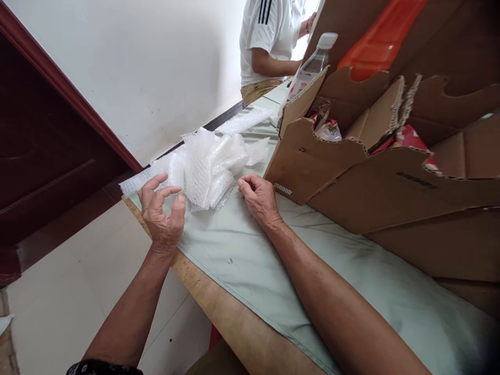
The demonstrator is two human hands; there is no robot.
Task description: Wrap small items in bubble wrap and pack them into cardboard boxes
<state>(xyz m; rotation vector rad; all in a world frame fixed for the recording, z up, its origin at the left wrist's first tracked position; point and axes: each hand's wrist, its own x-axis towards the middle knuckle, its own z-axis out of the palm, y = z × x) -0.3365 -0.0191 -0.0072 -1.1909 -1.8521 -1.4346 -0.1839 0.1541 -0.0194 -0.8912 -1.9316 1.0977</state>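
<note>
A crumpled heap of clear bubble wrap [213, 169] lies on the cloth-covered table between my two hands. My left hand [162, 219] is raised just left of the heap, fingers curved and spread apart, holding nothing. On the other side, my right hand [260, 200] has its fingers curled closed beside the wrap's right edge. What lies inside those fingers, if anything, is hidden. A flat strip of bubble wrap [246, 121] stretches behind the heap toward the wall.
A cardboard box [332, 161] with torn, scalloped edges stands at right, red and clear packages in its compartments. Behind it are a clear bottle [314, 60] and an orange object [383, 39]. A person in a white shirt [269, 41] stands at the far end. The table edge [219, 297] runs diagonally.
</note>
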